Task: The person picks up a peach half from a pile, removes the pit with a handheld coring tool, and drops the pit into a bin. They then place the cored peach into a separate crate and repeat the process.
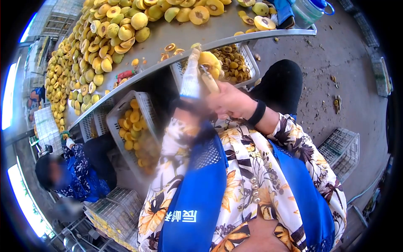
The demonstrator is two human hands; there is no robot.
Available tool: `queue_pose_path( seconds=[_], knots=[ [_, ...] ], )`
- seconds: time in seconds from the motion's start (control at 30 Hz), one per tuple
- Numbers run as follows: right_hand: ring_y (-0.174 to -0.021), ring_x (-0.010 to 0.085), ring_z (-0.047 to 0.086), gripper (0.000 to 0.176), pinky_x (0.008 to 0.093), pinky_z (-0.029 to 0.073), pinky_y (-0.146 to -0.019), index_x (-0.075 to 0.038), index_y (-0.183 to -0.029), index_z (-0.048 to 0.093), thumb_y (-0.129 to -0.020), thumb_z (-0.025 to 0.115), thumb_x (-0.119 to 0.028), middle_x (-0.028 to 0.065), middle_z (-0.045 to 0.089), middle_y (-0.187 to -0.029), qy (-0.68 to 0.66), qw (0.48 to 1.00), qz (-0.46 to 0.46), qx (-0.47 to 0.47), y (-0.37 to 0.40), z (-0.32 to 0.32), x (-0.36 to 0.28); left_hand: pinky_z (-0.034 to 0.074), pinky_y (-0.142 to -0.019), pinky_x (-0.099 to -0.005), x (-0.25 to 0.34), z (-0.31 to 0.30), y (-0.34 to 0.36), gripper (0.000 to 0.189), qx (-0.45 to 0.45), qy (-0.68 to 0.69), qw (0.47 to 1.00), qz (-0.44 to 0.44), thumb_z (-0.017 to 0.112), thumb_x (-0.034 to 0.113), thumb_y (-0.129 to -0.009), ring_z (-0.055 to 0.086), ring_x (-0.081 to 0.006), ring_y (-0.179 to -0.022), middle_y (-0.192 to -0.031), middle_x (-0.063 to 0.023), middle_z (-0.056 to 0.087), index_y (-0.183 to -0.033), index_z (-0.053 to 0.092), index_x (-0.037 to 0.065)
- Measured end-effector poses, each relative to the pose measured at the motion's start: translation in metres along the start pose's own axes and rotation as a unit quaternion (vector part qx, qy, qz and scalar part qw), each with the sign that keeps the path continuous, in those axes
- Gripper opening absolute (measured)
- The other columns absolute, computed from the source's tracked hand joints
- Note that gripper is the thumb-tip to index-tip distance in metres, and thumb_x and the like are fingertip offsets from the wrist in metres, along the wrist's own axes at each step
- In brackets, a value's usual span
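Note:
My left hand, in a white glove, is closed around a yellow peach just past the table's edge. My bare right hand, with a black band at the wrist, grips a pitting knife by its pale handle. The tool's metal end touches the peach or lies right against it; the exact contact is too small to tell. Below both hands stands a white crate holding brown-centred peach pieces or stones.
Peach halves are heaped on the metal table, with a red-handled tool near its edge. A crate of peach halves stands below at left. Another person sits beyond it. An openwork crate is on the littered floor at right.

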State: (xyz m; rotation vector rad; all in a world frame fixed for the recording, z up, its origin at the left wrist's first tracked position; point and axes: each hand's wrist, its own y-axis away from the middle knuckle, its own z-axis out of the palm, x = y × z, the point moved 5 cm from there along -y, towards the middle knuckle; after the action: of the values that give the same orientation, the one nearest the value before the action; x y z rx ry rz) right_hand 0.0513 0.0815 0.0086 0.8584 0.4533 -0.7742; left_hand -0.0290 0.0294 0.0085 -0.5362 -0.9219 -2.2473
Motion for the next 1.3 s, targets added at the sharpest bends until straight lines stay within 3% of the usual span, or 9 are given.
queue_pose_path(
  seconds=[0.17,0.33,0.4,0.5,0.6,0.77,0.97,1.17,1.3],
  knots=[
    [-0.045,0.0047,0.036,0.012,0.021,0.029,-0.037,-0.006,-0.099,0.052,-0.087,0.054,-0.006,-0.003,0.043,-0.06,-0.089,0.97,-0.046,-0.22,0.007,0.026,-0.002,0.051,-0.059,-0.0315,0.01,-0.052,-0.001,0.04,0.068,-0.083,0.978,0.179,0.054,0.048,-0.088,0.06,-0.0198,-0.068,-0.08,-0.0075,0.061,-0.101,0.057,0.011],
    [-0.045,0.0117,0.049,0.018,0.0266,0.04,-0.039,-0.004,-0.096,0.053,-0.084,0.058,-0.016,0.0063,0.056,-0.063,0.265,0.962,-0.005,0.059,-0.038,-0.052,0.038,0.05,-0.061,-0.0345,0.066,-0.15,0.052,0.043,0.323,-0.14,0.926,0.134,0.053,0.05,-0.087,0.062,-0.0216,-0.073,-0.077,-0.0033,0.06,-0.096,0.058,0.009],
    [-0.05,0.0178,0.057,0.022,0.0313,0.045,-0.044,-0.001,-0.094,0.054,-0.082,0.06,-0.019,0.0123,0.06,-0.068,0.423,0.897,-0.03,0.128,-0.052,-0.076,0.053,0.049,-0.055,-0.0347,0.093,-0.19,0.086,0.035,0.5,-0.352,0.758,0.227,0.052,0.041,-0.09,0.063,-0.0205,-0.069,-0.076,-0.0077,0.063,-0.095,0.063,0.008],
    [-0.061,0.0319,0.063,0.025,0.0396,0.051,-0.059,0.003,-0.089,0.056,-0.079,0.059,-0.021,0.0195,0.063,-0.07,0.529,0.815,-0.161,0.173,-0.059,-0.085,0.073,0.049,-0.074,-0.0434,0.101,-0.276,0.119,0.053,0.433,-0.815,0.383,0.028,0.051,0.056,-0.08,0.062,-0.0343,-0.087,-0.095,-0.0183,0.065,-0.107,0.063,0.012],
    [-0.065,0.0336,0.063,0.023,0.0402,0.05,-0.063,0.001,-0.089,0.057,-0.078,0.059,-0.019,0.02,0.062,-0.071,0.528,0.807,-0.197,0.177,-0.056,-0.089,0.069,0.045,-0.086,-0.046,0.109,-0.258,0.135,0.065,0.522,-0.756,0.392,-0.041,0.051,0.062,-0.076,0.058,-0.04,-0.096,-0.106,-0.0217,0.061,-0.115,0.059,0.01],
    [-0.067,0.0354,0.061,0.02,0.0427,0.048,-0.062,0.0,-0.087,0.056,-0.078,0.059,-0.017,0.0199,0.061,-0.069,0.486,0.82,-0.22,0.208,-0.056,-0.098,0.067,0.047,-0.074,-0.044,0.112,-0.044,0.013,0.039,0.201,-0.794,0.424,0.386,0.052,0.041,-0.086,0.058,-0.0378,-0.086,-0.096,-0.0178,0.063,-0.108,0.061,0.01],
    [-0.065,0.0379,0.059,0.022,0.0405,0.047,-0.059,0.0,-0.095,0.053,-0.083,0.057,-0.017,0.0226,0.058,-0.073,0.469,0.811,-0.22,0.272,0.017,-0.091,0.032,0.045,-0.085,-0.0416,0.014,0.154,-0.144,0.053,-0.004,-0.84,0.499,0.213,0.053,0.048,-0.082,0.059,-0.0336,-0.099,-0.105,-0.02,0.062,-0.116,0.054,0.008],
    [-0.075,0.0393,0.062,0.026,0.043,0.048,-0.066,-0.001,-0.103,0.055,-0.082,0.058,-0.015,0.0237,0.062,-0.08,0.358,0.828,-0.158,0.402,0.079,-0.09,0.009,0.041,-0.096,-0.0341,-0.042,0.16,-0.229,0.056,0.03,-0.813,0.559,0.16,0.059,0.044,-0.077,0.055,-0.0296,-0.111,-0.121,-0.0184,0.056,-0.12,0.054,0.008],
    [-0.08,0.0382,0.063,0.032,0.0408,0.05,-0.07,-0.004,-0.11,0.053,-0.082,0.059,-0.018,0.0235,0.063,-0.086,0.254,0.8,-0.247,0.483,0.078,-0.107,-0.018,0.048,-0.066,-0.0316,-0.003,0.105,-0.268,0.03,-0.032,-0.764,0.623,0.163,0.058,0.028,-0.081,0.062,-0.0244,-0.077,-0.09,-0.0152,0.065,-0.101,0.064,0.006]
  ],
)
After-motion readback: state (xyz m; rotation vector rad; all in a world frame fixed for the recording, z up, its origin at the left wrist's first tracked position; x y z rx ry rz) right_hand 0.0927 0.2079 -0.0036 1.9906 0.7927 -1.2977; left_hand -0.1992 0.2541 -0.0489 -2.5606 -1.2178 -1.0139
